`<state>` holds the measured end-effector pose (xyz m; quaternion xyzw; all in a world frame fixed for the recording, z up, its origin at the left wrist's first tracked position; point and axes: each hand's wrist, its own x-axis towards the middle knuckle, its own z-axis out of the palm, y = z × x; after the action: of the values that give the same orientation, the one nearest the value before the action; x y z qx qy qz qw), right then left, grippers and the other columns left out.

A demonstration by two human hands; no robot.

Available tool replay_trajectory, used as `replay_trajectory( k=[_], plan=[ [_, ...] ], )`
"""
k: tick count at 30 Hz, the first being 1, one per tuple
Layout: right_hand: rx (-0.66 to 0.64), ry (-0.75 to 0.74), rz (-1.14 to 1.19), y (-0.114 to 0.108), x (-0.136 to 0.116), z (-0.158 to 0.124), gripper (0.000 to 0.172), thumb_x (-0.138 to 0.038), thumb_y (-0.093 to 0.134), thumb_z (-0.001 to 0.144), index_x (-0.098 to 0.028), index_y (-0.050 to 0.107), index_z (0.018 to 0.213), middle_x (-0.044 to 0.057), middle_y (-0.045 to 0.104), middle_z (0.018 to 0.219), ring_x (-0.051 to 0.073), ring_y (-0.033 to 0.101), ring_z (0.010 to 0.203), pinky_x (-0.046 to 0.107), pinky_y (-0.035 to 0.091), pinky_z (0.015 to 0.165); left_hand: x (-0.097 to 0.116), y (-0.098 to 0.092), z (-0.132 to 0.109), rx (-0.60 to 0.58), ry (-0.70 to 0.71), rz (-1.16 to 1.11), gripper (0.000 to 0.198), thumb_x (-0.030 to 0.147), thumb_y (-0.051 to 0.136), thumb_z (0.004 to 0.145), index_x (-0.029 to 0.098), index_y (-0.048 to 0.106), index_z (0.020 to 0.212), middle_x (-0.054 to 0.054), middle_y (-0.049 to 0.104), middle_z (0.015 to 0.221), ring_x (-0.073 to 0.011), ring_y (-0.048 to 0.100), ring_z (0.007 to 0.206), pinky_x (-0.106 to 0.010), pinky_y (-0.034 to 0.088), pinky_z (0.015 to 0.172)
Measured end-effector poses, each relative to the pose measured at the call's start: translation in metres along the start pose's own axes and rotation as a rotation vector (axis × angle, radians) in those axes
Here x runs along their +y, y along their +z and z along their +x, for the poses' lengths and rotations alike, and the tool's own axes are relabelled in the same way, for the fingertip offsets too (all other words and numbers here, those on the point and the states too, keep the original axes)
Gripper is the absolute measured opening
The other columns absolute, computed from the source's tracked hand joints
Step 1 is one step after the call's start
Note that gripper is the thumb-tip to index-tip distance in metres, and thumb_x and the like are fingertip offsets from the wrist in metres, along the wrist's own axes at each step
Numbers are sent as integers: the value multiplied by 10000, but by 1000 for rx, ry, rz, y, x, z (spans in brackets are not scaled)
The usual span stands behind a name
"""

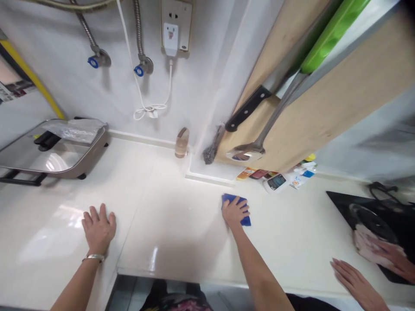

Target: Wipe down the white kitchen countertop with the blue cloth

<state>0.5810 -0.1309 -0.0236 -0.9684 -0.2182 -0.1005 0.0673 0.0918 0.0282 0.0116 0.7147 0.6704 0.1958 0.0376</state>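
My left hand (99, 229), with a silver bracelet at the wrist, lies flat on the white countertop (155, 224), fingers spread and nothing under them that I can see. My right hand (235, 211) is pressed flat on a blue cloth (245, 219), its fingers apart; the palm hides part of the cloth. The cloth lies on the counter below the wooden board (337, 116). Another person's hand (356, 278) rests at the counter's front edge on the right, and that person's other hand holds a pale, crumpled cloth (368, 248) by the black cooktop (340, 203).
An electric pan (78, 162) with a glass lid stands at the back left. Near the wall is a small brownish container (182, 143). A knife (248, 110) and a slotted spatula (272, 119) hang before the board. Packets and a white bottle (275, 183) sit beneath it.
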Motion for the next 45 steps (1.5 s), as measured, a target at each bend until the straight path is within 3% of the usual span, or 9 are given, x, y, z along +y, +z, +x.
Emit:
replay_trajectory(
  k=[4, 9, 14, 18, 23, 29, 33, 38, 45],
  plan=[
    [-62, -115, 23, 1, -84, -21, 691, -410, 369, 946, -31, 351, 1523, 343, 261, 1580, 511, 305, 1419, 741, 282, 1055, 1, 1, -1, 49, 0, 38, 660, 427, 289, 990, 36, 417, 1506, -290, 253, 1614, -450, 115, 1531, -636, 193, 1197],
    [-173, -486, 179, -22, -179, -86, 711, -399, 417, 941, -19, 317, 1534, 347, 205, 1601, 514, 246, 1456, 756, 198, 1101, 1, -1, -1, 8, -53, 68, 635, 402, 331, 987, 59, 413, 1516, -285, 266, 1617, -437, 128, 1538, -637, 211, 1194],
    [-311, -858, 332, -46, -208, -141, 750, -453, 479, 942, -58, 297, 1552, 290, 130, 1645, 489, 164, 1497, 740, 129, 1154, 1, -6, 1, -73, -91, 80, 646, 396, 340, 979, 50, 406, 1521, -287, 261, 1620, -441, 128, 1539, -629, 215, 1201],
    [-360, -1090, 374, -56, -169, -171, 753, -491, 475, 961, -114, 261, 1577, 248, 79, 1667, 445, 100, 1531, 675, 111, 1209, 4, -8, 1, -54, -105, 72, 651, 387, 364, 970, 73, 380, 1540, -267, 252, 1633, -432, 111, 1545, -646, 206, 1198],
    [-325, -1228, 407, -63, -64, -187, 748, -457, 531, 932, -181, 278, 1580, 191, 66, 1685, 387, 72, 1553, 614, 182, 1233, 3, -5, 0, -81, -113, 35, 645, 403, 356, 983, 80, 378, 1541, -240, 220, 1652, -409, 87, 1553, -609, 159, 1226],
    [-349, -1149, 243, -74, 92, -174, 718, -410, 506, 935, -226, 265, 1585, 131, 65, 1696, 355, 134, 1553, 609, 264, 1219, 0, 1, -2, -57, -87, -9, 655, 438, 340, 997, 86, 359, 1550, -237, 187, 1663, -403, 51, 1557, -615, 118, 1233],
    [-378, -1052, 136, -75, 162, -172, 709, -423, 496, 933, -234, 283, 1581, 113, 105, 1693, 347, 158, 1551, 606, 286, 1217, 0, 3, -3, -58, -67, -14, 654, 431, 341, 1001, 84, 343, 1556, -246, 170, 1663, -414, 40, 1554, -632, 112, 1227],
    [-370, -966, 54, -73, 160, -186, 694, -422, 505, 917, -151, 368, 1542, 178, 133, 1677, 382, 114, 1553, 653, 256, 1205, -1, 4, -3, -87, -51, -14, 652, 411, 334, 1008, 64, 320, 1560, -263, 133, 1665, -436, 16, 1549, -647, 97, 1220],
    [-413, -999, 102, -80, 57, -228, 758, -428, 567, 887, -150, 342, 1555, 192, 113, 1678, 417, 48, 1550, 656, 173, 1220, -5, 11, -4, -82, -25, -9, 647, 390, 338, 1009, 74, 286, 1571, -278, 110, 1663, -449, -18, 1546, -678, 98, 1203]
  ],
)
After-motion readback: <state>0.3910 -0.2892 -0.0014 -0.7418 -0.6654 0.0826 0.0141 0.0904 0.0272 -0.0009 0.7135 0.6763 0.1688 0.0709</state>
